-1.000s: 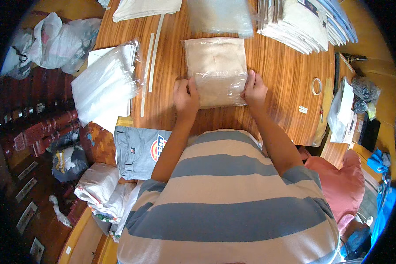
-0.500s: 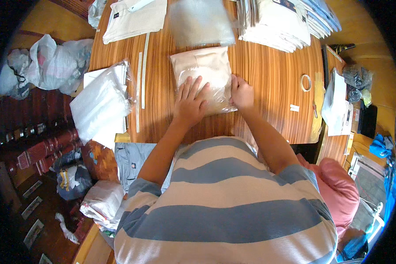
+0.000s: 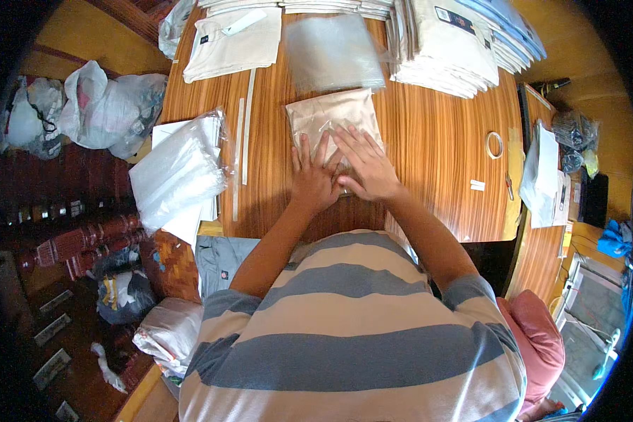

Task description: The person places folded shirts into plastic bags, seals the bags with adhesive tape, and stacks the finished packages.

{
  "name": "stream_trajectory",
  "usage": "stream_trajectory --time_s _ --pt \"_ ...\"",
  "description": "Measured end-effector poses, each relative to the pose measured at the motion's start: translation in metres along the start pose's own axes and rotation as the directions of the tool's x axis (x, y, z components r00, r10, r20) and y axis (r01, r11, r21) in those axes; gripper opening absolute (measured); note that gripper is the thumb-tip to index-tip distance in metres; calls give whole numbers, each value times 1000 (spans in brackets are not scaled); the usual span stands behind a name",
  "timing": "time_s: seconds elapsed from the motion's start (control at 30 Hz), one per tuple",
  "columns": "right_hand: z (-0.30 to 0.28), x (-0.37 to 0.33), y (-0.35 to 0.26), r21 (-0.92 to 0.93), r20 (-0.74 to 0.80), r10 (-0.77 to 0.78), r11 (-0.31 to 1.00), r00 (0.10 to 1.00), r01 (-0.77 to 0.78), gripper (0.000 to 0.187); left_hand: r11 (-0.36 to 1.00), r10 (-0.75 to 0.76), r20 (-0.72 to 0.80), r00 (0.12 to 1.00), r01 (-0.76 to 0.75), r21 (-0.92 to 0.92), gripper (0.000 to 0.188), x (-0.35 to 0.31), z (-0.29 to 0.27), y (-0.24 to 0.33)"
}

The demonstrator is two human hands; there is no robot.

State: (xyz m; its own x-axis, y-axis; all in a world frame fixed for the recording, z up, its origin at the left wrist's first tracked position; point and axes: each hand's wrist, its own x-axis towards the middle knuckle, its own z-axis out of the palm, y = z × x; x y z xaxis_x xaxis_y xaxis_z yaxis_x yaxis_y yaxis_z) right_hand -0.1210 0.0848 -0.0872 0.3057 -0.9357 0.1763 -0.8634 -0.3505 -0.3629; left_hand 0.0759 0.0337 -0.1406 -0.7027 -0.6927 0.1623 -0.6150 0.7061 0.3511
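A folded cream garment in a clear plastic bag (image 3: 334,109) lies flat on the wood-grain table in front of me. My left hand (image 3: 316,176) rests on its near left part, fingers spread. My right hand (image 3: 367,165) lies flat on the near right part, fingers stretched out, its thumb close to the left hand. Both palms cover the near edge of the bag. Just beyond it sits a stack of empty clear bags (image 3: 335,53).
Folded cream garments (image 3: 235,42) lie at the far left, a taller pile (image 3: 446,56) at the far right. Plastic bags over white sheets (image 3: 179,172) overhang the left edge. A tape roll (image 3: 494,145) and a small cutter (image 3: 510,187) lie to the right.
My right hand has left the bag's right edge, opened, and come down flat on top beside my left hand. The whole view has shifted slightly.
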Motion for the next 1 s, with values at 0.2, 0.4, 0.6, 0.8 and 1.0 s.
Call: stream_trajectory --time_s 0.2,0.4,0.6,0.8,1.0 --pt "20 -4 62 -129 -157 579 791 800 -598 76 1000 -7 -37 999 7 -7 62 1 2 2" --pt "12 -13 29 -38 118 45 998 992 -41 71 1000 16 -57 998 -17 -17 61 5 -3 7" --pt "26 -19 44 11 84 299 954 951 -300 75 1000 -10 -53 999 10 -2 60 7 -5 14" --pt "23 -55 6 -80 -40 428 899 903 -430 71 944 328 124 936 -330 -1 67 11 -38 -37" --pt "-3 -84 -37 -43 -139 327 941 935 -336 51 977 203 126 971 -209 36 74 -5 -75 -56"
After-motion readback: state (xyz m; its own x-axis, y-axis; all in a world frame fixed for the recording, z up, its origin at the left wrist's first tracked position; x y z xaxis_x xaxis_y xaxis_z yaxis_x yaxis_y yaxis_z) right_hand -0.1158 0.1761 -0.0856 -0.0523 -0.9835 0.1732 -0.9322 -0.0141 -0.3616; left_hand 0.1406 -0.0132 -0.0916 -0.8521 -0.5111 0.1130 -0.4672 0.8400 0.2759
